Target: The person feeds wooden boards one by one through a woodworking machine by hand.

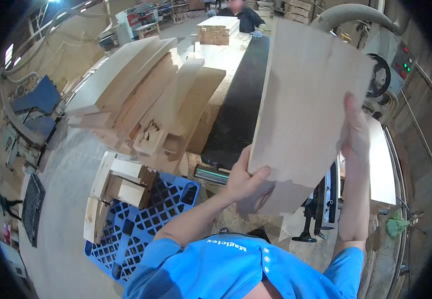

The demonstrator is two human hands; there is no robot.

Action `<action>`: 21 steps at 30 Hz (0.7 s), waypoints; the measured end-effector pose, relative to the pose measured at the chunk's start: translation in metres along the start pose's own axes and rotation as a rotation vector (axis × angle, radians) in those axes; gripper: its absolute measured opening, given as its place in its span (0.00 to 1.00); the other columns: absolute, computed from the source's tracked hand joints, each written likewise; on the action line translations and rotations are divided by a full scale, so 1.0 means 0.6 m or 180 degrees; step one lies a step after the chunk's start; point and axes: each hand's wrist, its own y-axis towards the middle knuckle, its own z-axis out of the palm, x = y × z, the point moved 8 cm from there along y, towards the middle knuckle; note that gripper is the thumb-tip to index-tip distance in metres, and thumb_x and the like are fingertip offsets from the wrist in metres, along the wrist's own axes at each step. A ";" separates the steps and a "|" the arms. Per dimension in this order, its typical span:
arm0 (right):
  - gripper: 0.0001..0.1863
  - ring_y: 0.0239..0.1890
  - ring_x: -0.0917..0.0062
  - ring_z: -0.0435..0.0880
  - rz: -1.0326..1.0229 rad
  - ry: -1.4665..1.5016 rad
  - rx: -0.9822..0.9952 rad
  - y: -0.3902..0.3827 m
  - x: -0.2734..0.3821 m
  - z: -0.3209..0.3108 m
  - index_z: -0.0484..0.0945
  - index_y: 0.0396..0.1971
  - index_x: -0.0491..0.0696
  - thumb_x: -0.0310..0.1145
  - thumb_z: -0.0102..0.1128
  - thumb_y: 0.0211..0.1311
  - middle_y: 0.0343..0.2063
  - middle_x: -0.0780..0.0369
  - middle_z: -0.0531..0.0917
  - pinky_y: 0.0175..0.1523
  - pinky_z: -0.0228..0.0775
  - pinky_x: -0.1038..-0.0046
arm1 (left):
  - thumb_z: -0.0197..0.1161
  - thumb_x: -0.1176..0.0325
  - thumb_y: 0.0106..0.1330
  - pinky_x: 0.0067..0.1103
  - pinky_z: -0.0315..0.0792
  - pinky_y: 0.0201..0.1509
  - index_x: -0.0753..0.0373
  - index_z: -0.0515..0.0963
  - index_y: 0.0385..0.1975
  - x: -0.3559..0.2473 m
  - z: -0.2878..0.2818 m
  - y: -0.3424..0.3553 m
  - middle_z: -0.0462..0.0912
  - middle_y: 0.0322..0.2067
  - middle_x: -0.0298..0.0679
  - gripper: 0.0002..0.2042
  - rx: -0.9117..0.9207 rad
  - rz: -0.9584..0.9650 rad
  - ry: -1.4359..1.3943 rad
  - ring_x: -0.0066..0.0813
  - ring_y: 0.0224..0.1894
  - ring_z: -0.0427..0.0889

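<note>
A pale wooden board [311, 99] is raised in front of the person, above the near end of a long black bed [238, 109]. The left hand [246, 179] grasps its lower left corner, thumb on the face; the right hand [354, 132] grips its right edge. The strip under its lower end may be a second panel; it is too shadowed to tell. White lettering [226, 244] crosses the blue shirt [201, 269]. The board hides part of the machinery behind, where a black handwheel [378, 74] and a control panel [404, 60] with lit buttons show. Left of the bed lie stacked planks [126, 84]; nearer, wooden blocks [126, 179] sit on a blue plastic pallet [161, 204]. A co-worker [248, 19] stands at the far end.
</note>
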 end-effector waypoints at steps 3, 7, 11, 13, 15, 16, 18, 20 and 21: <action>0.28 0.53 0.71 0.71 0.0102 0.0111 -0.1654 -0.007 -0.100 -0.052 0.61 0.55 0.40 0.39 0.56 0.61 0.50 0.56 0.73 0.57 0.62 0.71 | 0.61 0.56 0.60 0.24 0.57 0.62 0.67 0.48 0.64 0.036 -0.106 0.022 0.64 0.57 0.46 0.38 -0.0478 -0.0255 0.0076 0.29 0.59 0.63; 0.42 0.50 0.69 0.72 0.1032 -0.0613 -0.0991 -0.068 -0.216 -0.108 0.44 0.65 0.46 0.37 0.60 0.56 0.49 0.55 0.72 0.55 0.63 0.69 | 0.55 0.65 0.65 0.21 0.60 0.60 0.60 0.46 0.66 0.116 -0.071 0.052 0.62 0.59 0.41 0.33 -0.0725 -0.0987 -0.0736 0.26 0.59 0.63; 0.45 0.44 0.73 0.75 0.2559 -0.0503 -0.0850 -0.236 -0.293 -0.111 0.42 0.66 0.49 0.32 0.62 0.53 0.43 0.54 0.75 0.52 0.66 0.71 | 0.51 0.70 0.68 0.21 0.62 0.59 0.57 0.47 0.66 0.207 -0.068 0.077 0.62 0.60 0.39 0.29 -0.0818 -0.1637 -0.1423 0.26 0.58 0.64; 0.44 0.40 0.76 0.77 0.2780 -0.0485 -0.0951 -0.291 -0.307 -0.099 0.44 0.66 0.52 0.27 0.60 0.52 0.44 0.56 0.75 0.44 0.70 0.74 | 0.49 0.70 0.68 0.22 0.63 0.58 0.56 0.48 0.66 0.241 -0.066 0.103 0.63 0.59 0.39 0.28 -0.0799 -0.1890 -0.1269 0.27 0.57 0.66; 0.41 0.42 0.78 0.75 0.2172 -0.0353 -0.1119 -0.315 -0.308 -0.100 0.45 0.66 0.48 0.26 0.57 0.55 0.40 0.58 0.76 0.47 0.68 0.74 | 0.47 0.70 0.69 0.22 0.63 0.59 0.57 0.48 0.66 0.258 -0.048 0.137 0.64 0.58 0.41 0.27 -0.0723 -0.2119 -0.0970 0.28 0.56 0.67; 0.38 0.45 0.75 0.74 0.2188 -0.0448 -0.1268 -0.315 -0.302 -0.106 0.50 0.64 0.47 0.26 0.58 0.54 0.43 0.56 0.74 0.50 0.66 0.73 | 0.47 0.70 0.69 0.22 0.63 0.59 0.57 0.48 0.66 0.273 -0.041 0.149 0.64 0.58 0.41 0.27 -0.0709 -0.2173 -0.0982 0.28 0.56 0.67; 0.35 0.48 0.72 0.73 0.2223 -0.0542 -0.1430 -0.311 -0.295 -0.116 0.54 0.62 0.45 0.27 0.58 0.54 0.46 0.53 0.73 0.52 0.65 0.72 | 0.48 0.69 0.68 0.23 0.65 0.57 0.57 0.49 0.66 0.302 -0.023 0.177 0.66 0.57 0.42 0.27 -0.0601 -0.2184 -0.1332 0.28 0.54 0.69; 0.29 0.49 0.63 0.71 0.0874 -0.3943 -0.1256 -0.272 -0.217 -0.123 0.64 0.57 0.45 0.29 0.59 0.53 0.46 0.51 0.72 0.56 0.61 0.65 | 0.49 0.67 0.68 0.23 0.66 0.55 0.58 0.51 0.65 0.332 -0.013 0.201 0.67 0.56 0.43 0.26 -0.0650 -0.2079 -0.1383 0.28 0.54 0.70; 0.27 0.54 0.54 0.66 0.0595 -0.4726 -0.1291 -0.254 -0.184 -0.100 0.69 0.52 0.44 0.30 0.61 0.50 0.51 0.48 0.68 0.58 0.58 0.60 | 0.49 0.66 0.68 0.23 0.67 0.54 0.59 0.53 0.64 0.347 -0.016 0.208 0.69 0.54 0.44 0.25 -0.0701 -0.1958 -0.1428 0.29 0.53 0.71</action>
